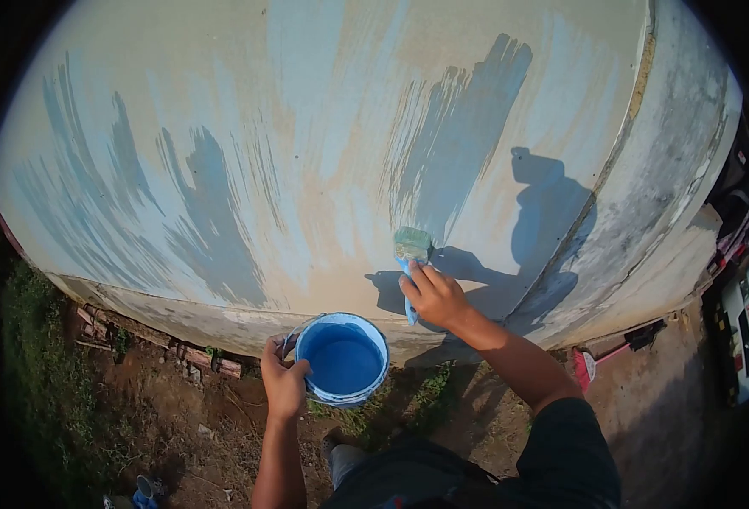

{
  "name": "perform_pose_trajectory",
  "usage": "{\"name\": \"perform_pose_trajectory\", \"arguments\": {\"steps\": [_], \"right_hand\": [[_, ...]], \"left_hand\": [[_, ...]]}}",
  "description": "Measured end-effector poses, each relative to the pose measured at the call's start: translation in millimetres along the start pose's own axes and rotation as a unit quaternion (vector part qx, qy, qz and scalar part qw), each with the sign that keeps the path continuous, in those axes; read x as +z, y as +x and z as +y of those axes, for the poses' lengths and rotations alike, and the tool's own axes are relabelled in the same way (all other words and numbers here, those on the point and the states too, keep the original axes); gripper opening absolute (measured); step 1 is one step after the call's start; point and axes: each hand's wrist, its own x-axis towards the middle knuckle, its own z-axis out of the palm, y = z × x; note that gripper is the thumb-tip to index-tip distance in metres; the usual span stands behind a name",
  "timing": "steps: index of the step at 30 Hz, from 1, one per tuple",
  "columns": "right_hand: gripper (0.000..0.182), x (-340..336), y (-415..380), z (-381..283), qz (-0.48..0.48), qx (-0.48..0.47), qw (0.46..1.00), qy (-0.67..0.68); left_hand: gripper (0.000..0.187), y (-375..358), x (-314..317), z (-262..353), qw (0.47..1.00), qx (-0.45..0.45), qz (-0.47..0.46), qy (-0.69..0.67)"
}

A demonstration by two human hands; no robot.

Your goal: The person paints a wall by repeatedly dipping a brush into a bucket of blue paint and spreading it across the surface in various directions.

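My right hand (pixel 435 293) is closed round the blue handle of a paintbrush (pixel 412 245), whose bristles touch or come very near the wall (pixel 340 170). Wet-looking darker blue-grey strokes run upward from the brush. My left hand (pixel 283 373) grips the rim and wire handle of a paint bucket (pixel 343 395) at its left side. Blue paint (pixel 340 360) lies inside the bucket, which I hold in front of the wall's lower edge. More dark and pale blue streaks spread over the beige wall to the left.
A rough grey concrete strip (pixel 637 178) borders the wall on the right. Below lie dirt, weeds and several bricks (pixel 209 360). A red broom (pixel 585 369) leans at the lower right, near a white vehicle (pixel 743 331). Blue-and-white objects (pixel 145 492) sit at the bottom left.
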Motion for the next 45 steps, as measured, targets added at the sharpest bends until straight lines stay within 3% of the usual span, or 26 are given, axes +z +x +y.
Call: {"name": "perform_pose_trajectory", "arguments": {"steps": [2,3,5,8,12,15,17,20,25,27,28,30,35,37,40,43,45], "right_hand": [[0.014,31,-37,-26,-0.089,-0.02,0.99,0.11],[0.014,29,-33,-23,-0.085,-0.021,0.99,0.107],[0.02,22,-27,-8,-0.187,0.031,0.961,0.202],[0.027,-58,38,61,-0.21,0.094,0.952,0.2],[0.031,-148,106,154,-0.052,0.029,0.989,0.139],[0.031,-184,133,192,-0.024,0.052,0.997,0.058],[0.027,-192,132,205,0.123,0.018,0.991,-0.055],[0.022,-165,84,186,0.029,0.011,0.996,-0.078],[0.025,-102,-27,119,-0.118,-0.084,0.989,-0.036],[0.035,-102,-36,110,-0.268,-0.064,0.954,0.119],[0.035,-106,-31,116,-0.266,-0.063,0.955,0.117],[0.031,-122,-11,143,-0.235,0.026,0.965,0.117],[0.028,-205,75,206,-0.112,0.053,0.992,0.016],[0.028,-212,85,215,0.081,0.038,0.99,-0.112],[0.027,-176,57,206,0.055,0.073,0.985,-0.148],[0.023,-111,-5,157,0.058,0.011,0.987,-0.147],[0.031,-94,-40,108,-0.064,0.004,0.997,-0.033]], "left_hand": [[0.049,-2,-5,2,1.0,0.009,0.012,-0.002],[0.049,-3,-7,5,1.0,0.013,0.014,0.004],[0.05,2,-6,13,1.0,0.027,0.014,0.009],[0.049,1,-3,19,0.999,0.021,0.012,0.025],[0.049,3,20,37,0.999,0.003,-0.041,0.011],[0.049,8,45,49,0.995,0.021,-0.091,-0.033],[0.049,9,63,56,0.992,0.021,-0.116,-0.045],[0.049,9,82,58,0.986,0.026,-0.148,-0.068],[0.049,9,110,52,0.981,0.033,-0.156,-0.109],[0.049,8,118,52,0.982,0.023,-0.156,-0.102],[0.049,7,120,52,0.982,0.026,-0.158,-0.102],[0.049,5,120,50,0.983,0.02,-0.171,-0.062],[0.049,5,116,44,0.984,0.015,-0.165,-0.072],[0.049,6,114,38,0.985,0.007,-0.151,-0.086],[0.048,6,112,33,0.989,0.01,-0.133,-0.069],[0.049,5,108,30,0.988,0.019,-0.136,-0.066],[0.049,7,106,29,0.989,0.023,-0.132,-0.069]]}}
